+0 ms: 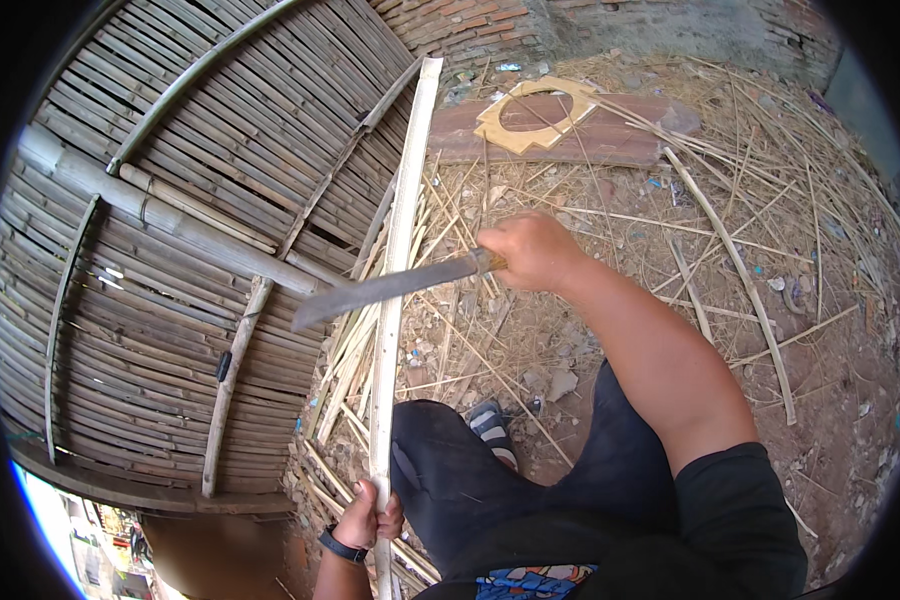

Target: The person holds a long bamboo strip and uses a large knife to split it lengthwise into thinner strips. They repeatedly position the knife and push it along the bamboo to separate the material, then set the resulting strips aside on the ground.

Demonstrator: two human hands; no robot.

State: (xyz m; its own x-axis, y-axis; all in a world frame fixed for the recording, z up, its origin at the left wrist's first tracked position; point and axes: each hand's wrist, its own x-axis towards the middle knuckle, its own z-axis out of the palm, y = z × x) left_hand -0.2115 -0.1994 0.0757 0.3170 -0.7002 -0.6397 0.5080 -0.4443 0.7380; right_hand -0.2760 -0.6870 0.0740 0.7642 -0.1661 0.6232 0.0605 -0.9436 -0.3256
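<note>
A long pale split-bamboo strip [404, 210] stretches from beside my left thigh to the far wall. My left hand [364, 518], with a dark band on its wrist, is closed round the strip's near part. In my right hand [532, 250] is the handle of a machete [390, 286]. Its dark blade points left and crosses over the middle of the strip; whether the two touch I cannot tell. My right fingers are wrapped round the handle, partly hidden behind the back of the hand.
A slatted bamboo wall [170, 240] rises close on the left. Several thin bamboo strips [345, 365] lie along its foot. On the littered dirt floor lie a brown board [610, 135], a yellowish frame with a round hole [490, 128] and a longer bamboo piece [735, 260]. A brick wall [460, 25] stands behind.
</note>
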